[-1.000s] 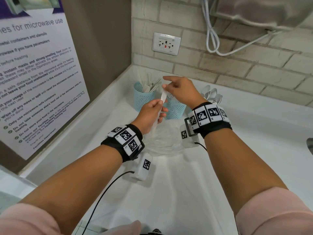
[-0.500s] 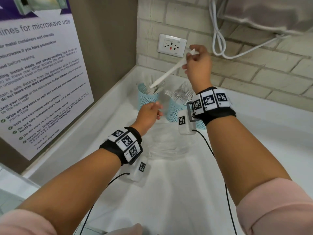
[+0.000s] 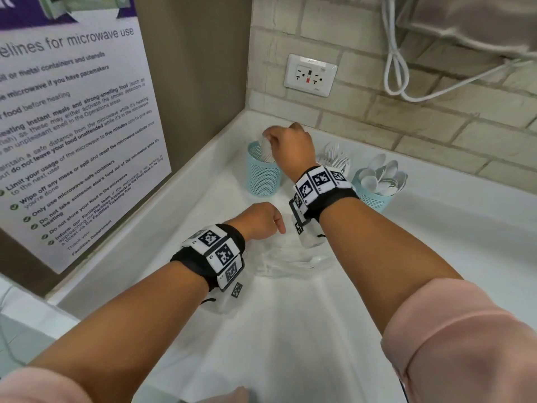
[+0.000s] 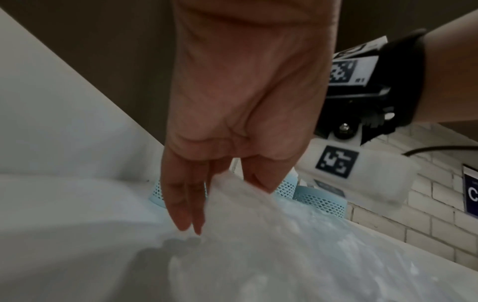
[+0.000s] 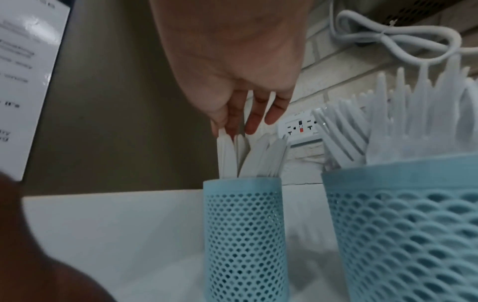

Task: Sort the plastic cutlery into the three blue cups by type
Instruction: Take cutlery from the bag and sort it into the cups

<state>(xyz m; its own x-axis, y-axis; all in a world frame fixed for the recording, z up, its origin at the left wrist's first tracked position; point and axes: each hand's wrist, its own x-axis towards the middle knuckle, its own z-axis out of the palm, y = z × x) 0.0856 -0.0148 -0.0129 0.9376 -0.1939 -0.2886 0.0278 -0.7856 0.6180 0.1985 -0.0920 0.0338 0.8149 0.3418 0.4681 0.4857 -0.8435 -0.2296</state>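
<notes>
**Right hand at the knife cup**

Right hand reaches over the far-left blue cup, fingertips pinching the top of a white plastic knife that stands upright among other knives in that cup. Left hand hovers low over the white counter, fingers extended downward and relaxed, touching a clear plastic bag; no firm grip is discernible. Middle cup holds forks. Far-right cup holds spoons. Loose cutlery lies near the left wrist.
</notes>
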